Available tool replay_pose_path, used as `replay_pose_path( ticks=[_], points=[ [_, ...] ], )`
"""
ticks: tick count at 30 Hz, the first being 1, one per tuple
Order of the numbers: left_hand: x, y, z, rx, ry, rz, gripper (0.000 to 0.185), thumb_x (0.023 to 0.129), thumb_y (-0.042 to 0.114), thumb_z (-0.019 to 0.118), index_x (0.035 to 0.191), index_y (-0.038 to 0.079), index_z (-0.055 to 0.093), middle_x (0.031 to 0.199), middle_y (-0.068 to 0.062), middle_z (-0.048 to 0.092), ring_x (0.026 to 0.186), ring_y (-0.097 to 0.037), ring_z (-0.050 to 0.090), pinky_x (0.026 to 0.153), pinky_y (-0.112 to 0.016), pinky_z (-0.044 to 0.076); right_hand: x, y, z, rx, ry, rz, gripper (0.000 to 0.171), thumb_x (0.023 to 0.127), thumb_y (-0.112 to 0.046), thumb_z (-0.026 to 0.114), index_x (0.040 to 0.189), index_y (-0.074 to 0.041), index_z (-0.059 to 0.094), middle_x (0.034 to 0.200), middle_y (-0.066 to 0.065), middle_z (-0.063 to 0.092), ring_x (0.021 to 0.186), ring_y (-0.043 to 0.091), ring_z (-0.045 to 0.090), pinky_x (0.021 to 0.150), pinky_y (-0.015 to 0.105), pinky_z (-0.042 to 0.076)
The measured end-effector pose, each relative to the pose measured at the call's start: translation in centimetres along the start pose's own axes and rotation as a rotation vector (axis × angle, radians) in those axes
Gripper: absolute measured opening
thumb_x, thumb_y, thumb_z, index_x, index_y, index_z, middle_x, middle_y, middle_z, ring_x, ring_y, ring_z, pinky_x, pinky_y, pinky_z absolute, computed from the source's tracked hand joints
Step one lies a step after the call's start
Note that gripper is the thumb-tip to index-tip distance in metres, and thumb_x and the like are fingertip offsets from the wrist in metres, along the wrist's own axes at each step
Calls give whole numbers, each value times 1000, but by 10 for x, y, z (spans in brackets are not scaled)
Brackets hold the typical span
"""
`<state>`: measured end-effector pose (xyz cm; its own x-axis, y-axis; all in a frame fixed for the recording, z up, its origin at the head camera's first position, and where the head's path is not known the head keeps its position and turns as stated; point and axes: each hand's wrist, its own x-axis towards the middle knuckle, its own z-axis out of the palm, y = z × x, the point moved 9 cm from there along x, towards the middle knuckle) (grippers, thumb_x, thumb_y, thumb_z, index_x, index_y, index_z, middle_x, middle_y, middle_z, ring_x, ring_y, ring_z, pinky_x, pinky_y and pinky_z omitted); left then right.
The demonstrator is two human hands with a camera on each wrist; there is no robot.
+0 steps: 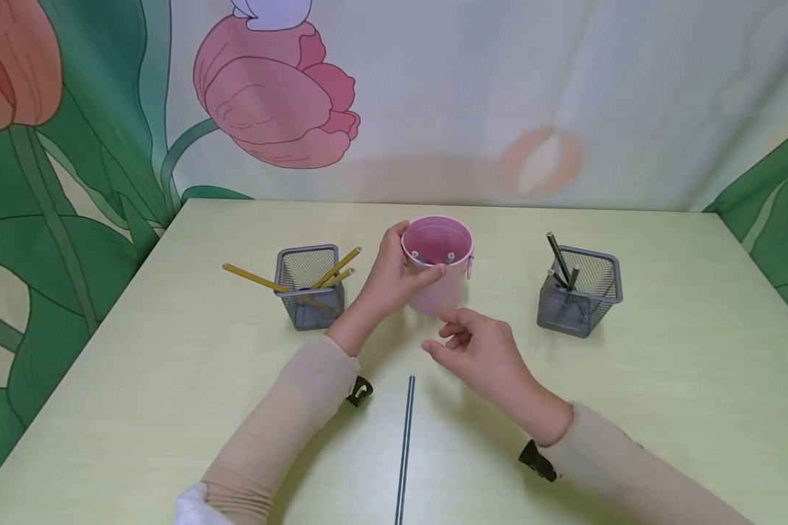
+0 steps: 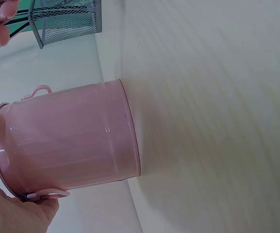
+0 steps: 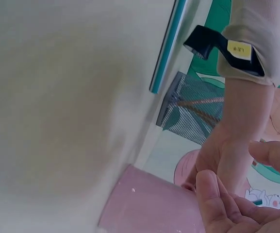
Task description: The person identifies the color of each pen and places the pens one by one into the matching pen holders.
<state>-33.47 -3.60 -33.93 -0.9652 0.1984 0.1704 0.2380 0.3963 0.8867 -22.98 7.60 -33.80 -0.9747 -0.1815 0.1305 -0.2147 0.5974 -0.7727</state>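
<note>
The surface (image 1: 171, 408) is pale yellow-green, and my pink bucket (image 1: 437, 262) stands upright near the middle of it, toward the far edge. It looks like thin painted metal: stiff, light, smooth enough to slip, so I judge a wrap around the wall just under the rim is the best hold. My left hand (image 1: 394, 281) grips it there, thumb over the rim. My right hand (image 1: 482, 350) hovers just before the bucket, fingers loosely curled, holding nothing. A mesh holder with yellow pencils (image 1: 308, 286) stands toward the left edge, a mesh holder with grey pencils (image 1: 579, 290) toward the right. A thin dark pencil (image 1: 405, 445) lies by the near edge, light and easy to pinch mid-shaft.
</note>
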Motion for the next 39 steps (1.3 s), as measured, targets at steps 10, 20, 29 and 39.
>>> replay_pose_path(
  ticks=[10, 20, 29, 39],
  points=[
    [0, -1, 1, -4, 2, -12, 89, 79, 16, 77, 145, -2, 20, 142, -20, 35, 130, -29, 42, 111, -37, 33, -7, 7, 16, -9, -40, 31, 36, 78, -15, 77, 105, 6, 66, 88, 12, 71, 75, 17, 66, 69, 28, 55],
    [1, -1, 1, -7, 2, -9, 90, 79, 17, 77, 145, -3, 20, 142, -21, 34, 130, -29, 42, 111, -38, 34, -12, 9, 27, -21, -83, 56, 33, 75, -18, 78, 98, 4, 67, 82, 9, 69, 70, 12, 63, 66, 25, 53],
    [1, -2, 1, -13, 6, 0, 89, 79, 15, 77, 144, -4, 20, 141, -21, 35, 130, -30, 42, 111, -38, 33, -15, 8, 44, -147, -230, 17, 32, 75, -24, 79, 88, 2, 67, 67, 0, 64, 62, 8, 56, 63, 25, 49],
    [1, -1, 1, -8, 5, 6, 90, 78, 16, 77, 144, -4, 20, 141, -22, 34, 130, -30, 42, 111, -38, 34, -20, 3, 60, -211, -295, -29, 31, 75, -30, 79, 73, -5, 61, 55, -5, 52, 50, 6, 48, 53, 22, 41]
  ],
)
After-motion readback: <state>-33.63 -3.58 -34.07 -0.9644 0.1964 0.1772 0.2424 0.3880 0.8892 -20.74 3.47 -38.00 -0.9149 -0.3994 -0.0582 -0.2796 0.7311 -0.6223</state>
